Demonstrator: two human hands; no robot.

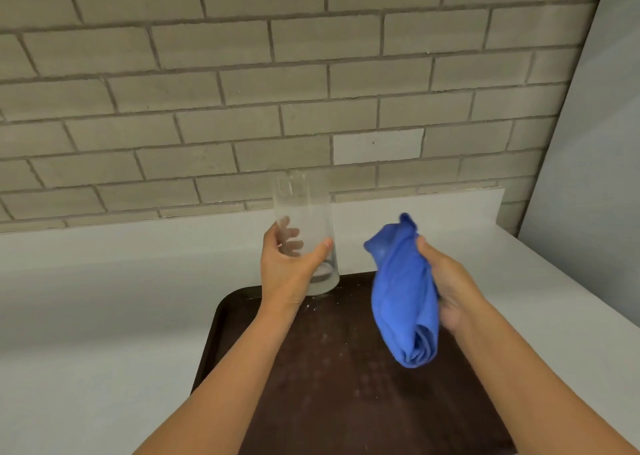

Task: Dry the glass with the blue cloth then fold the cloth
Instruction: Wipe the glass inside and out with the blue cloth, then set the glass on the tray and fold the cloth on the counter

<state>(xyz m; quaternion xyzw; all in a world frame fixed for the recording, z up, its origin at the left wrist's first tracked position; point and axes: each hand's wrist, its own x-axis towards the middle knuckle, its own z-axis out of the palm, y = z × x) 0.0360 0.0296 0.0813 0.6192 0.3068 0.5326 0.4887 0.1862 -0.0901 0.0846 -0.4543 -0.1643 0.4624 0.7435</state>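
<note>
A tall clear glass [304,208] stands upright in the air, mouth up, above the far edge of a dark brown tray [339,378]. My left hand [289,267] grips its lower half, thumb in front and fingers seen through the glass behind. To the right, my right hand [446,284] holds a bunched blue cloth [403,295], which hangs down over the tray. The cloth and the glass are apart, with a gap between them.
The tray lies on a white counter [104,316] and carries small white specks. A grey brick wall [277,90] rises behind the counter. A pale panel [595,142] closes off the right side.
</note>
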